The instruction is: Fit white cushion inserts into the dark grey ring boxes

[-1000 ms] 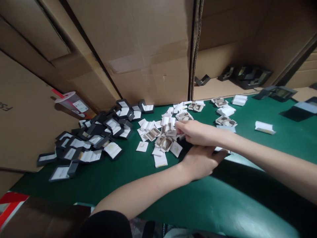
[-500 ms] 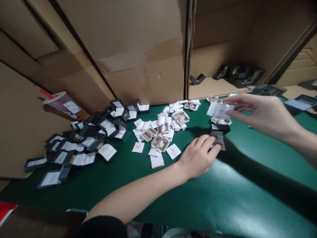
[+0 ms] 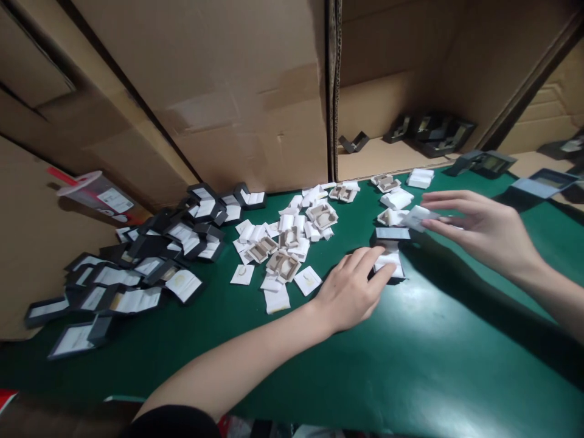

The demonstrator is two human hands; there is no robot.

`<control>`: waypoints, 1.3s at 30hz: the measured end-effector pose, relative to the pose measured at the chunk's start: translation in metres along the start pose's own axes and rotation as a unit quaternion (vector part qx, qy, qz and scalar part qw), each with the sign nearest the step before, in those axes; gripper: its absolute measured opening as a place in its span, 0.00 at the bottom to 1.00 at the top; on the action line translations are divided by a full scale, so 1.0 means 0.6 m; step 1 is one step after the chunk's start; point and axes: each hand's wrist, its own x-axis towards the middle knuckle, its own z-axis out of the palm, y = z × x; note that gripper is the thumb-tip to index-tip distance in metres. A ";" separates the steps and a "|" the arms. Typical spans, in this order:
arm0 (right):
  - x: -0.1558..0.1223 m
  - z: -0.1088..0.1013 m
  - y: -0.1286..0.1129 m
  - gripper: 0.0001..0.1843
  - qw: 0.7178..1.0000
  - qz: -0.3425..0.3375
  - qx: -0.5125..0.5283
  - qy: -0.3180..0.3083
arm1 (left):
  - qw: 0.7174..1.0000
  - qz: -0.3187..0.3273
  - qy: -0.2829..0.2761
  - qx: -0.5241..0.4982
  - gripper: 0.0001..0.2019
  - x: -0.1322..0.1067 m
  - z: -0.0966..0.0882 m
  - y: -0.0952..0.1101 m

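My left hand lies on the green tabletop with its fingers and thumb closed around a small black hinged box. The box stands with its lid up, and a white lining shows inside. To the right, my right hand pinches a small white card between thumb and fingers, just above the table beside the box. Close behind the card lie a white folded insert, a grey-beige insert and another white insert.
Black boxes with white linings are heaped at the left, by a plastic cup with a red straw. White cards and beige inserts lie mid-table. Cardboard walls rise behind; more dark boxes sit in a cardboard bay.
My right hand has come down nearer the box. A white folded insert now lies on the table near where that hand was, and more of the box's white lining shows. The view has shifted slightly.
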 end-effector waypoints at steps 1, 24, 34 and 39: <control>-0.002 0.001 0.000 0.13 0.999 0.036 0.025 0.004 | 1.000 -0.002 0.001 0.002 0.20 0.000 0.000 0.000; -0.040 0.039 -0.008 0.17 0.856 0.260 0.434 -0.104 | 0.997 -0.081 0.000 -0.011 0.18 0.001 0.000 -0.004; -0.048 0.039 -0.017 0.12 0.916 0.170 0.362 -0.028 | 0.992 -0.081 0.002 -0.093 0.17 0.003 -0.001 -0.011; -0.057 0.041 -0.030 0.08 0.972 0.054 0.229 0.006 | 0.990 -0.079 0.041 -0.112 0.18 0.006 -0.001 -0.007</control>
